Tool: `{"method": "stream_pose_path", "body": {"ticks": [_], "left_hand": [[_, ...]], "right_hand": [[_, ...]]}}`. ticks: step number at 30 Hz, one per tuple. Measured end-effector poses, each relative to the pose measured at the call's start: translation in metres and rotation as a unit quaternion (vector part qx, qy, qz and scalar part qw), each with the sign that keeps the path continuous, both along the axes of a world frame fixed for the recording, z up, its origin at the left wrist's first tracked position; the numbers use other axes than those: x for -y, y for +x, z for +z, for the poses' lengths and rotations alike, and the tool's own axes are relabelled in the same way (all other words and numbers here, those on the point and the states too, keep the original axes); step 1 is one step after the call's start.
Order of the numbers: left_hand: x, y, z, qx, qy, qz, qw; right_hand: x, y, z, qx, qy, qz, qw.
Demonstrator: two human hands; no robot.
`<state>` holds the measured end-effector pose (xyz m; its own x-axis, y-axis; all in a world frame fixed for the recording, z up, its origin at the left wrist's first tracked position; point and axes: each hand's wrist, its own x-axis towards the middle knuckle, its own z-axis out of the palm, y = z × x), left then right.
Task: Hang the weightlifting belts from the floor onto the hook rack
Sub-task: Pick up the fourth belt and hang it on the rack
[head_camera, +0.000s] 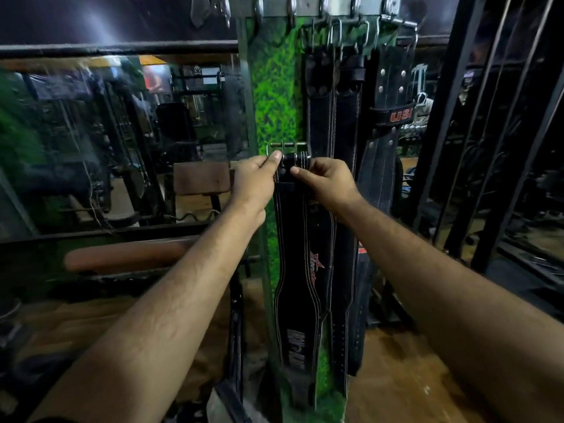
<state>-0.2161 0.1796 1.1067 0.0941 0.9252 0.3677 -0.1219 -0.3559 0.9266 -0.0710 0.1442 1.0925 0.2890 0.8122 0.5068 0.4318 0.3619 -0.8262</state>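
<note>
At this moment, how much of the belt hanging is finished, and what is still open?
Done: three black belts hang by their buckles from the hook rack. In hand: the left hand and right hand both grip a fourth belt just under its buckle, well below the hooks. Left: lifting that buckle onto a free hook. Whether more belts lie on the floor cannot be told.

I see a matt black leather belt (294, 270) with pale stitching and a shiny metal buckle (288, 149), glossy metal hooks (291, 9) above it, against a rough green panel (273, 87).
</note>
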Motion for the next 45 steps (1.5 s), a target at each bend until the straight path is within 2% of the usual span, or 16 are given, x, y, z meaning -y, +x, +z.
{"method": "stream_pose_path", "body": {"ticks": [3, 4, 6, 8, 10, 16, 20, 24, 28, 32, 35, 39, 42, 45], "left_hand": [[-0.002, 0.012, -0.004, 0.034, 0.017, 0.053, 0.998], [-0.002, 0.016, -0.002, 0.052, 0.015, 0.058, 0.997], [-0.003, 0.023, 0.005, 0.087, 0.019, 0.049, 0.995], [-0.006, 0.031, 0.017, 0.084, 0.048, 0.048, 0.994], [-0.012, 0.040, 0.040, 0.069, 0.074, 0.063, 0.993], [-0.040, 0.064, 0.118, 0.031, 0.101, 0.153, 0.983], [-0.058, 0.068, 0.161, 0.046, 0.091, 0.187, 0.977], [-0.071, 0.070, 0.188, 0.068, 0.071, 0.210, 0.973], [-0.092, 0.073, 0.194, 0.051, 0.040, 0.218, 0.974], [-0.098, 0.075, 0.178, 0.053, 0.014, 0.217, 0.975], [-0.092, 0.079, 0.164, 0.042, 0.041, 0.189, 0.980], [-0.088, 0.074, 0.136, 0.101, 0.081, 0.083, 0.988], [-0.085, 0.070, 0.112, 0.142, 0.077, 0.013, 0.987], [-0.086, 0.076, 0.085, 0.114, 0.077, 0.022, 0.990]], "right_hand": [[-0.001, 0.007, 0.011, 0.117, -0.035, -0.162, 0.979], [-0.004, 0.010, 0.015, 0.126, -0.038, -0.157, 0.979], [-0.013, 0.016, 0.025, 0.082, -0.008, -0.021, 0.996], [-0.020, 0.022, 0.036, 0.018, 0.054, 0.111, 0.992], [-0.027, 0.029, 0.054, -0.001, 0.107, 0.128, 0.986], [-0.058, 0.044, 0.118, -0.021, 0.141, 0.062, 0.988], [-0.072, 0.038, 0.160, -0.039, 0.115, 0.017, 0.992], [-0.084, 0.030, 0.192, 0.004, 0.077, -0.070, 0.995], [-0.094, 0.033, 0.209, 0.052, 0.007, -0.099, 0.994], [-0.094, 0.030, 0.198, 0.123, -0.013, -0.139, 0.983], [-0.092, 0.023, 0.166, 0.136, 0.086, -0.135, 0.978], [-0.097, 0.025, 0.122, 0.040, 0.207, -0.011, 0.977], [-0.106, 0.035, 0.090, -0.009, 0.186, 0.058, 0.981], [-0.114, 0.039, 0.061, -0.025, 0.141, 0.104, 0.984]]}}
